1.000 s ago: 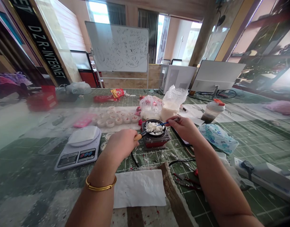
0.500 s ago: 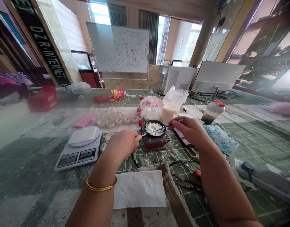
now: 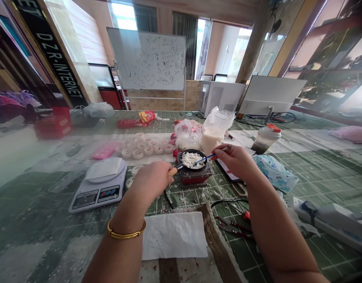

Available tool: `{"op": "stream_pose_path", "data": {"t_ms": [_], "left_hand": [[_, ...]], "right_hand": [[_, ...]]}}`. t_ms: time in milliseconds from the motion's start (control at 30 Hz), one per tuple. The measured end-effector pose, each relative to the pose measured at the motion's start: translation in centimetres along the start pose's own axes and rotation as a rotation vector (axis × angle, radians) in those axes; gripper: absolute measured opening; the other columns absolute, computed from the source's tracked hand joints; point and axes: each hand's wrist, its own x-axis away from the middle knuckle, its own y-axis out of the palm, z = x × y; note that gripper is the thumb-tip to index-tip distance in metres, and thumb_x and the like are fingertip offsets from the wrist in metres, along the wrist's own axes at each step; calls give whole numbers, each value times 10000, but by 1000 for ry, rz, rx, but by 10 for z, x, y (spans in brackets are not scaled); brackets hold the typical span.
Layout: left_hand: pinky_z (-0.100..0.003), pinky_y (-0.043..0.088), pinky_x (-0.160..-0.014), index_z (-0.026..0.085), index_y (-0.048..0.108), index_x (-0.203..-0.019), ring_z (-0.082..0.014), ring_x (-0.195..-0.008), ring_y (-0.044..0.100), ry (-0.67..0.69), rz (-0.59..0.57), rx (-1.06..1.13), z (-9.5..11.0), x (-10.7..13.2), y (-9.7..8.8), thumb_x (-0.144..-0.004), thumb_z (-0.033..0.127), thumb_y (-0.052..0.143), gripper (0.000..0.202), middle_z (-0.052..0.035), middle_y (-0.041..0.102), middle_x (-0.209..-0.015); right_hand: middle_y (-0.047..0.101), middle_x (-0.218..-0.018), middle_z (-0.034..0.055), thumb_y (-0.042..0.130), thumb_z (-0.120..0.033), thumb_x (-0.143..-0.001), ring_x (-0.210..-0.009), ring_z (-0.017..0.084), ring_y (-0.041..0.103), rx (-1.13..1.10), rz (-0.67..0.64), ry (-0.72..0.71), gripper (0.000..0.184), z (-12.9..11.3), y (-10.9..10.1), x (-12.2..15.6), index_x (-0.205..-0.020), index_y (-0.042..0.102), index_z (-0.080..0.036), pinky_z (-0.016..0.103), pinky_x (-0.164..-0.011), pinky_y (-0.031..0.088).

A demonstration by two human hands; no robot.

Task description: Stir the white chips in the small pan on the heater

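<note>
Frying pan [image 3: 198, 169], small and black, set on a squat red heater [image 3: 194, 180] and filled with white crumbs [image 3: 190, 158]. Crowded on the far side by a clear knotted bag [image 3: 188, 133], an open bag of pale powder [image 3: 212, 139] and red petals [image 3: 175, 152]. Left of the pan, a kitchen scale [image 3: 95, 196] bearing white sheets; beyond left, small cups [image 3: 158, 149] and a pink tray [image 3: 105, 150]. Right of the pan, a teal-patterned packet [image 3: 275, 172] and, farther back, an orange-lidded bottle [image 3: 266, 140]. Nearer than the pan, a white sheet [image 3: 175, 236].

Underneath, a green gridded surface [image 3: 316, 165], speckled white around the pan. Far beyond the pan, a scribbled whiteboard [image 3: 147, 59]; beyond right, a monitor [image 3: 272, 94] seen from behind.

Left of the pan, left hand [image 3: 154, 179] wrapped around its wooden handle [image 3: 172, 171], forearm reaching forward. Right of it, right hand [image 3: 235, 159] pinching a thin blue stick [image 3: 208, 156], slanting down into the crumbs.
</note>
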Motion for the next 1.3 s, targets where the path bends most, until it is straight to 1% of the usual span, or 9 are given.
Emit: {"op": "stream_pose_path", "data": {"t_ms": [133,233,500,733,833,933,1067,1233,1300], "left_hand": [[-237,296,-528,238,585,-757,-168,-671,559,14,7,-6,-1,-1,1,-738,356,491,153,-13,639,-757],[-236,306,-531,229,582,-751,-165,-667,562,2,0,-5,-1,0,1,-740,350,488,154,-15,635,-745],[-237,273,-499,225,569,-731,-159,-661,562,4,11,-10,0,0,1,-728,321,505,116,-9,628,-732],[-242,240,-481,236,561,-720,-159,-647,547,11,21,-7,-2,0,2,-713,326,492,113,-2,623,-724],[-244,241,-481,236,557,-716,-161,-645,548,12,14,-2,-1,1,1,-720,330,480,121,-3,624,-723],[-245,251,-489,235,558,-721,-164,-652,553,10,11,8,-1,1,0,-728,339,474,134,-8,629,-731],[-246,253,-491,242,562,-738,-170,-664,554,9,19,2,-2,0,1,-722,336,480,125,-6,632,-750],[-246,243,-481,235,546,-712,-162,-641,547,-17,1,6,-2,0,1,-724,346,472,134,-3,621,-724],[-246,241,-480,235,544,-713,-160,-642,547,-16,2,7,-2,0,1,-726,357,471,143,-3,621,-726]], "right_hand": [[687,-728,48,446,-413,-792,-562,147,554,176,134,-20,304,2,-3,0,-856,624,-176,256,-511,368],[675,-714,46,432,-408,-800,-600,162,561,318,101,-62,308,-2,-3,3,-831,647,-190,259,-531,362],[651,-654,34,413,-385,-818,-599,166,553,417,92,-129,288,-13,-3,12,-796,633,-200,268,-566,358],[679,-777,26,429,-397,-822,-653,150,566,198,56,-148,290,-21,5,16,-855,642,-202,248,-579,377],[687,-812,40,423,-398,-825,-664,150,575,114,-22,-151,301,-20,10,14,-876,634,-190,249,-584,386],[684,-739,34,430,-393,-818,-588,139,546,150,-47,-136,294,-18,13,12,-871,631,-185,257,-557,374],[684,-781,37,434,-388,-815,-636,143,554,158,44,-123,291,-17,13,12,-859,640,-187,260,-584,378],[681,-738,36,424,-416,-814,-553,127,531,115,-87,-116,324,-16,14,12,-905,631,-184,253,-522,364],[678,-713,34,429,-410,-810,-537,127,524,153,-65,-97,319,-15,13,11,-892,634,-180,255,-516,361]]}}
